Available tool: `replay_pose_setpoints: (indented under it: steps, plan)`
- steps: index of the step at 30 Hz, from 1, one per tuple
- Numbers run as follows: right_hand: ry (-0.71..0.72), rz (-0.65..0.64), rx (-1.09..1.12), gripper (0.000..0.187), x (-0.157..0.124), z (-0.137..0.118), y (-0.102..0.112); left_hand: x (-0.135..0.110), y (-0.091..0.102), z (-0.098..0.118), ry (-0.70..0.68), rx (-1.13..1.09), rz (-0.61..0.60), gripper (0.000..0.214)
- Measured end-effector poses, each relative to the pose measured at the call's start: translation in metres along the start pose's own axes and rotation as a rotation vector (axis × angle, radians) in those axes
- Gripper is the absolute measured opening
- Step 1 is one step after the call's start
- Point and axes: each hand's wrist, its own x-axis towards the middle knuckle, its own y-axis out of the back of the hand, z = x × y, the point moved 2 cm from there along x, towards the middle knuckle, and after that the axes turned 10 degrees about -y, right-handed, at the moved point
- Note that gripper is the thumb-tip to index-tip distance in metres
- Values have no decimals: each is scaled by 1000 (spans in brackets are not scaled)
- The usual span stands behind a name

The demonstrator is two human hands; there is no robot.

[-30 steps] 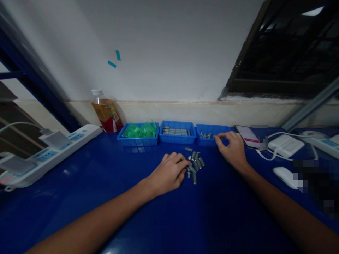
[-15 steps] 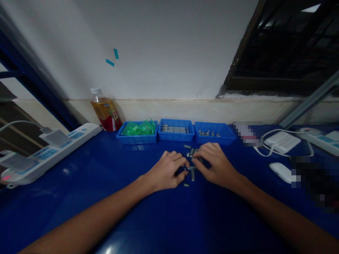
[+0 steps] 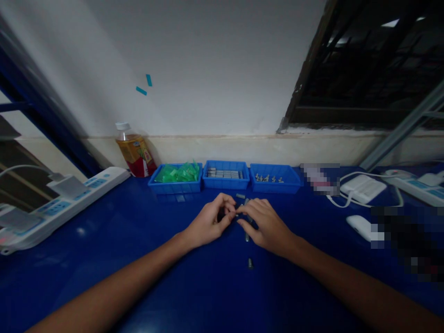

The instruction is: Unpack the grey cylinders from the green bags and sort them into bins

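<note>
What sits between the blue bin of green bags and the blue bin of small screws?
In the head view, a third blue plastic bin holding grey metal pieces sits between them, at the wall.

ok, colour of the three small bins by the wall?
Blue, all three bins, matching the tabletop; clearest in the head view.

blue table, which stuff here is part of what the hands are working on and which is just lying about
In hand: left hand, right hand, loose metal screws, three blue trays.

Lying about: drink bottle, power strip, white mouse, white charger.
</note>
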Motion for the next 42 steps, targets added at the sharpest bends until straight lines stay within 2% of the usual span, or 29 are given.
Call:
replay_pose_setpoints:
  steps: [3, 6, 8, 10, 12, 14, 17, 19, 21, 23, 26, 29, 31, 33, 35, 42]
  plan:
    - [42, 53, 11, 5, 0, -2, 0, 0, 0, -3, 19, -120, 10, 19]
    - [75, 86, 16, 6, 2, -6, 1, 0, 0, -5, 51, -129, 1, 20]
    - [73, 102, 13, 6, 4, -3, 4, 0, 1, -3, 61, -68, -9, 20]
    - [43, 154, 0, 7, 8, 7, 10, -1, 2, 3, 34, 87, -5, 20]
    - [-32, 256, -39, 10, 12, 28, 18, -3, 1, 16, -57, 302, -60, 22]
    - [-148, 368, -107, 13, 15, 56, 27, -7, -5, 31, -205, 486, -200, 28]
    - [-348, 482, -214, 14, 16, 97, 35, -14, -17, 47, -390, 586, -419, 39]
    - [-460, 510, -275, 16, 15, 114, 37, -17, -23, 49, -420, 604, -494, 30]
    - [-523, 507, -323, 19, 15, 120, 36, -16, -25, 44, -373, 628, -496, 17]
    - [-521, 504, -337, 22, 15, 113, 34, -14, -23, 35, -291, 600, -429, 14]
    - [-402, 470, -270, 21, 15, 82, 31, -10, -17, 24, -160, 419, -261, 13]
    - [-162, 297, -109, 15, 12, 37, 23, -6, -11, 19, -28, 216, -39, 13]
    - [-11, 157, -17, 14, 7, 10, 16, -5, -8, 16, 51, 85, 61, 15]
    - [38, 56, 51, 13, 2, -7, 10, -5, -8, 14, 100, -42, 87, 18]
    - [19, 7, 106, 12, -1, -13, 7, -5, -9, 11, 130, -123, 84, 24]
    - [36, -25, 165, 8, -4, -11, 3, -10, -12, 5, 184, -243, 81, 35]
